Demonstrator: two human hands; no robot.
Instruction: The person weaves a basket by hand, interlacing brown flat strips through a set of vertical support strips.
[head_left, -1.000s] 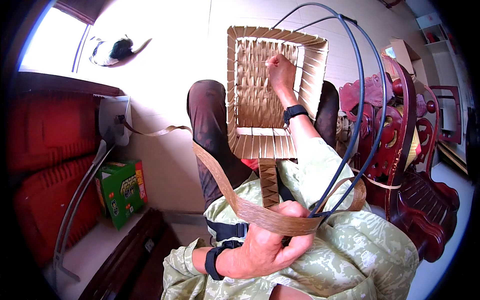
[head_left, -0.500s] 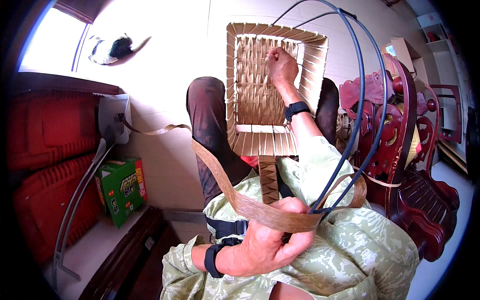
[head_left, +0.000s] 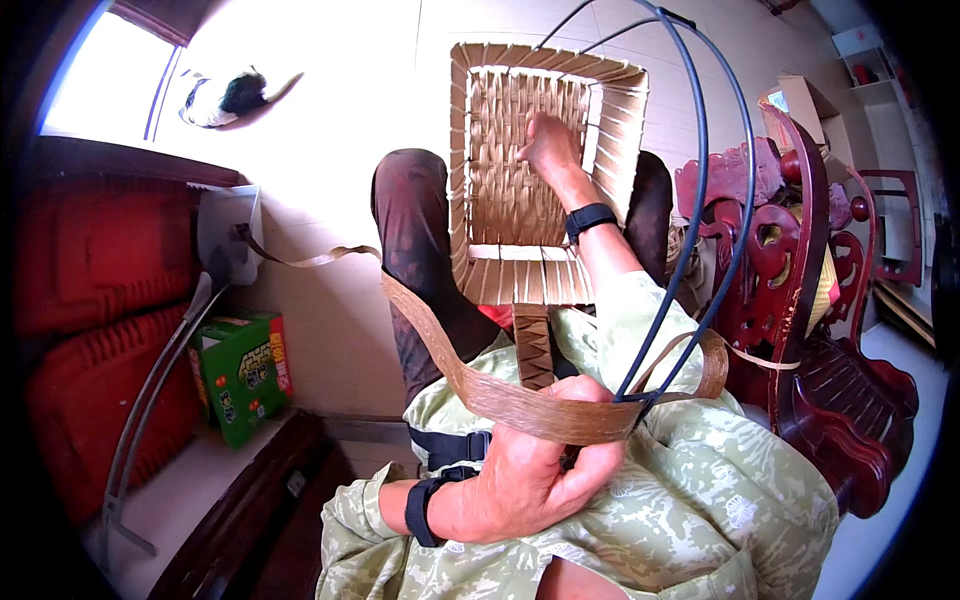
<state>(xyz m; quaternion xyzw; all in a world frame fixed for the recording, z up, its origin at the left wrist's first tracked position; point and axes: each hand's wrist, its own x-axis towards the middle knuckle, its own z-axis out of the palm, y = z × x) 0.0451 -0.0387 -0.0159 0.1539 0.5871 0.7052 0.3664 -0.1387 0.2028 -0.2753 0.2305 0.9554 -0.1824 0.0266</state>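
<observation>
Between my knees is a tan woven basket (head_left: 470, 200), its rim bound with pale strips. My right hand (head_left: 552, 150) is closed over its inside; whatever those fingers hold, if anything, is hidden. Two dark blue wires (head_left: 700, 150) arch from the basket's far side toward my body. A handle section (head_left: 533, 345) wrapped in brown strip rises from the near rim. Close to my belly, my left hand (head_left: 545, 470) is wrapped round the handle where the wires meet the wrapping. A wide brown strip (head_left: 430, 320) passes across its knuckles and loops off to the right.
On the left are a metal stand (head_left: 225, 235) to which the strip runs, red ribbed panels (head_left: 110, 260) and a green box (head_left: 240, 375). A carved dark red wooden chair (head_left: 800, 230) stands close on my right. A black-and-white animal (head_left: 225, 97) lies on the far floor.
My right hand has come slightly nearer and to the left inside the basket, and its wrist has turned. The basket and wires have shifted a little left; my left hand has risen slightly.
</observation>
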